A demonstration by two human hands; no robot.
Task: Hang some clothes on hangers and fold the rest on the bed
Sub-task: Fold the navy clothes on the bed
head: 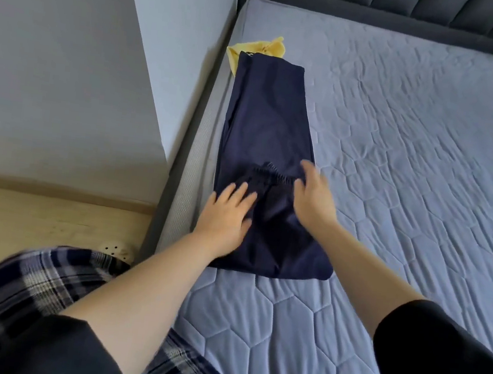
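Head view, nearest first: at seven o'clock a leg in dark plaid trousers (39, 292) fills the corner, with a pale perforated shoe (118, 250) just beyond it on the wooden floor (17, 221); black sleeves (449, 367) frame both bare forearms, which reach up toward the centre; the bed (409, 191), covered in a grey-blue quilted mattress pad, spreads from six o'clock out to two o'clock. Toward the centre, along the bed's left edge, lie dark navy trousers (270, 112), laid lengthwise and running away toward twelve o'clock, the elastic waistband bunched near the hands; the left hand (224, 215) lies flat on the near part of the cloth, fingers spread and pressing down; the right hand (314, 195) sits at the cloth's right edge beside the waistband, fingers loosely apart and blurred, so I cannot tell whether it grips the fabric. Farther, at eleven o'clock, a yellow garment (267, 48) lies crumpled, touching the trousers' far end; beyond it, at twelve o'clock, stands the dark padded headboard (385, 5); a grey wall (53, 54) fills nine o'clock.
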